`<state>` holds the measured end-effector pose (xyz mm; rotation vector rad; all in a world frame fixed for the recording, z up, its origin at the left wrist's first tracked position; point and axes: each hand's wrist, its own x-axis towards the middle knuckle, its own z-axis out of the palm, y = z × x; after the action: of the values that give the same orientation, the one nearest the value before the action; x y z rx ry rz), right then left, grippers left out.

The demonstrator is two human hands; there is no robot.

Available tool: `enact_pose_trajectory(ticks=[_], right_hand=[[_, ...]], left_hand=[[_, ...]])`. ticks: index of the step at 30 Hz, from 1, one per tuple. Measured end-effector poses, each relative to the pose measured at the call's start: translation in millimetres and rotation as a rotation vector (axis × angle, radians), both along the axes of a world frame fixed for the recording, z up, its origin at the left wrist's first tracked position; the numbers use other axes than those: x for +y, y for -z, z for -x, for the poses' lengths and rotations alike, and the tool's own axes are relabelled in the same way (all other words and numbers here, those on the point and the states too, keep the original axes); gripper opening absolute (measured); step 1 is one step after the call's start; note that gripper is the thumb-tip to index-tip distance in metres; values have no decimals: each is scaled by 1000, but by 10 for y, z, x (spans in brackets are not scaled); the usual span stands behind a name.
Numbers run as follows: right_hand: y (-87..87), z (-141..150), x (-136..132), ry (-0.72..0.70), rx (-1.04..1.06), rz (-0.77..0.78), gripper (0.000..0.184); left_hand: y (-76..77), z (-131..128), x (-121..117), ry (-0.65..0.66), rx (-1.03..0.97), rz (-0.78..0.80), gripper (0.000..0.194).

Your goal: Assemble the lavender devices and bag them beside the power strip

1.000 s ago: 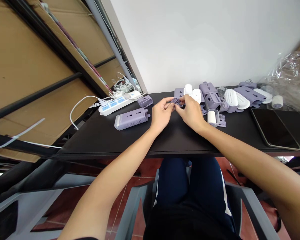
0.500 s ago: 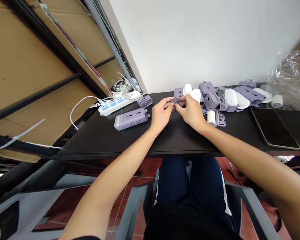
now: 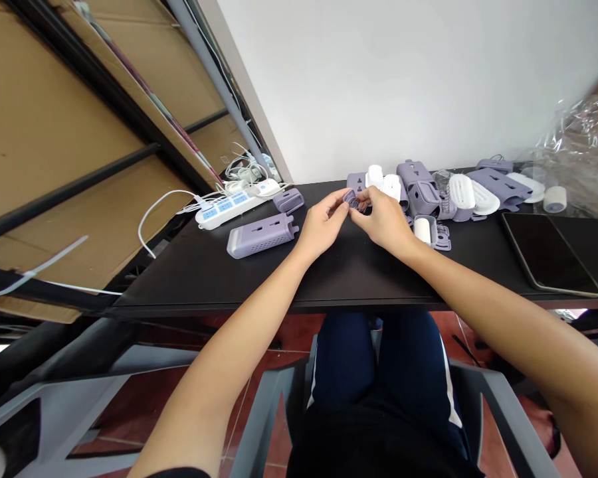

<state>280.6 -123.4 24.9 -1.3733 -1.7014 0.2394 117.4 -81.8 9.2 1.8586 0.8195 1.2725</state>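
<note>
Above the dark tabletop, my left hand (image 3: 323, 222) pinches a small purple plastic part (image 3: 349, 197) between thumb and fingers. My right hand (image 3: 383, 216) meets it from the other side, its fingers closed at a small wire coil, seemingly a spring (image 3: 356, 205), that sits against the part. Fingers hide much of both pieces. Left of my hands lies a long purple housing (image 3: 262, 236) with slots on top and a whitish end. Behind it rests a short purple cap (image 3: 288, 200).
Purple shells (image 3: 423, 196), white oval pieces (image 3: 461, 192), metal springs (image 3: 443, 182) and a white roller (image 3: 422, 230) crowd the right rear. A phone (image 3: 551, 252) lies farther right, by crumpled clear plastic (image 3: 583, 156) and another white roller (image 3: 555, 198). A power strip (image 3: 236, 205) with cables stands at the left rear.
The small purple part has been tilted up between my fingers, and the wire coil now shows beside it. Both hands stay in nearly the same place.
</note>
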Motion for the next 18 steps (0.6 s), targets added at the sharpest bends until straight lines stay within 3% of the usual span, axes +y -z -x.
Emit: enact_pose_trajectory(ticks=[7, 12, 18], right_hand=[[-87, -89, -12, -107, 212, 178, 17], [-107, -177, 18, -210, 377, 346, 23], [-167, -187, -18, -244, 458, 435, 19]], left_hand=[[-7, 33, -6, 217, -30, 148, 62], [-49, 92, -18, 231, 17, 173, 65], [-42, 108, -14, 216, 24, 198, 63]])
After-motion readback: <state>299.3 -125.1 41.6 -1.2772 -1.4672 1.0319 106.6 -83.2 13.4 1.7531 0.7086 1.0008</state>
